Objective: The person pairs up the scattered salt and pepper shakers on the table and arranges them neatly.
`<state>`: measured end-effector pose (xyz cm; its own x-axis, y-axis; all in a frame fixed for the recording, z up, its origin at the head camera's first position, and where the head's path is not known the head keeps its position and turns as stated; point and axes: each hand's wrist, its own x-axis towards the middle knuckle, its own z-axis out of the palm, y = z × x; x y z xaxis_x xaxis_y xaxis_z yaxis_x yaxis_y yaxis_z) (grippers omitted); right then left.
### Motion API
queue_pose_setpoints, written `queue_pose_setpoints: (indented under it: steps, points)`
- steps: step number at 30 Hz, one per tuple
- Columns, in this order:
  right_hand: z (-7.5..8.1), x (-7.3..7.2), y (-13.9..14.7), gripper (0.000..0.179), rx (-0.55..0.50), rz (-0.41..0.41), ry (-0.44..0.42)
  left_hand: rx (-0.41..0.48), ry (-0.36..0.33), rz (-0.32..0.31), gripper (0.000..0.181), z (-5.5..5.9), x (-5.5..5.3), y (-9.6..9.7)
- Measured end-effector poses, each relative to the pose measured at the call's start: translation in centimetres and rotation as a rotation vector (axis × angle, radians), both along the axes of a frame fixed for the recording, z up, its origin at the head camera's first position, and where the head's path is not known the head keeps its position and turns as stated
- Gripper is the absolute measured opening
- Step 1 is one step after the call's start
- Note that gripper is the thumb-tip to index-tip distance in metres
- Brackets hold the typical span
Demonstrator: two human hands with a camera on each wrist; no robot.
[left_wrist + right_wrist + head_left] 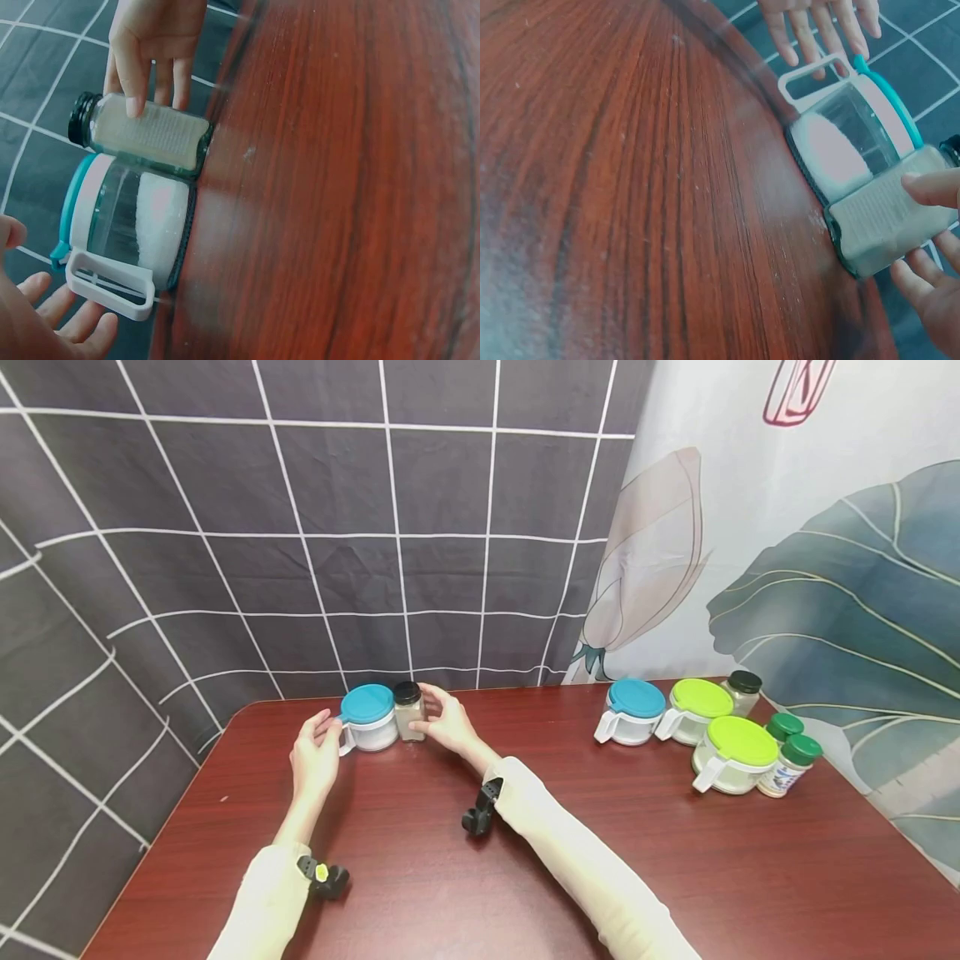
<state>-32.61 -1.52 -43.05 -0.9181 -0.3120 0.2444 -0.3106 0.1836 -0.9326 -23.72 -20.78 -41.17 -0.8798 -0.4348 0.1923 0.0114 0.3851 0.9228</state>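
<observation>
A clear seasoning jar with a blue lid and a white side handle stands at the back left of the table, white grains inside. Touching its right side is a black-capped glass shaker bottle with pale contents. My right hand holds this bottle, thumb on its front and fingers at its far side. Beside the blue-lidded jar's white handle, my left hand has loosely spread fingers, holding nothing. Whether a left fingertip touches the handle or lid, I cannot tell.
At the right stand another blue-lidded jar, two green-lidded jars, a second black-capped bottle and two green-capped shakers. A dark tiled-pattern curtain hangs behind the red-brown wooden table.
</observation>
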Motion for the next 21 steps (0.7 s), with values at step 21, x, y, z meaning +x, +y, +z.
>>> queue_pose_setpoints:
  steps: [21]
  points:
    - [1.1, 1.6, 1.0, 0.051, 0.07, -0.092, 0.16, 0.045, 0.027, 0.009, 0.043, 1.1, 1.2, 0.5]
